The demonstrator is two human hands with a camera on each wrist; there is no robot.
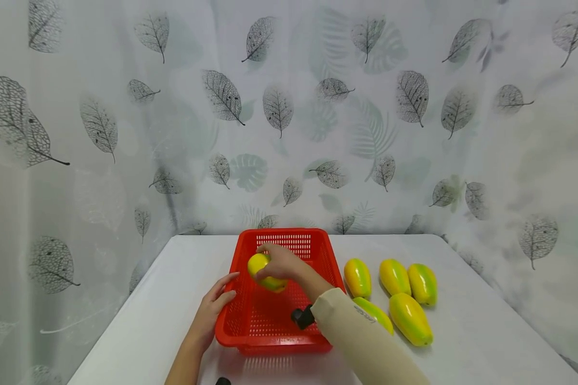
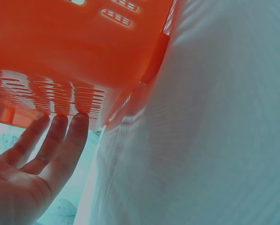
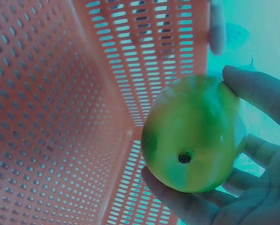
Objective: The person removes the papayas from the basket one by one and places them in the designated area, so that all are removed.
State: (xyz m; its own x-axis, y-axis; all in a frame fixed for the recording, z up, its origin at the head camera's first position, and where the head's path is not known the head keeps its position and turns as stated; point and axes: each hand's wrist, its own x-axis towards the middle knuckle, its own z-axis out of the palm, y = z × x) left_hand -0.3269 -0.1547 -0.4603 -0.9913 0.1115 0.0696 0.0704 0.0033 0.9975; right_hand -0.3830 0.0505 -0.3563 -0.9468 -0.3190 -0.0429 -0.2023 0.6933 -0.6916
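My right hand [image 1: 281,262] grips a yellow-green papaya [image 1: 259,263] above the inside of a red plastic basket [image 1: 282,340]. In the right wrist view, the thumb and fingers wrap round the papaya [image 3: 191,140], its dark stem spot facing the camera and the perforated basket wall [image 3: 149,56] behind it. At the basket's left side, my left hand [image 1: 212,307] holds the rim, thumb over the edge. The left wrist view has three fingers of that hand [image 2: 41,164] with their tips against the outer slotted wall [image 2: 50,93].
Several more papayas lie on the white table [image 1: 467,299] right of the basket; one papaya [image 1: 373,314] is partly behind the right sleeve [image 1: 356,331]. A leaf-patterned curtain [image 1: 289,149] hangs behind the table. A black wrist device [image 1: 302,317] sits under the right wrist.
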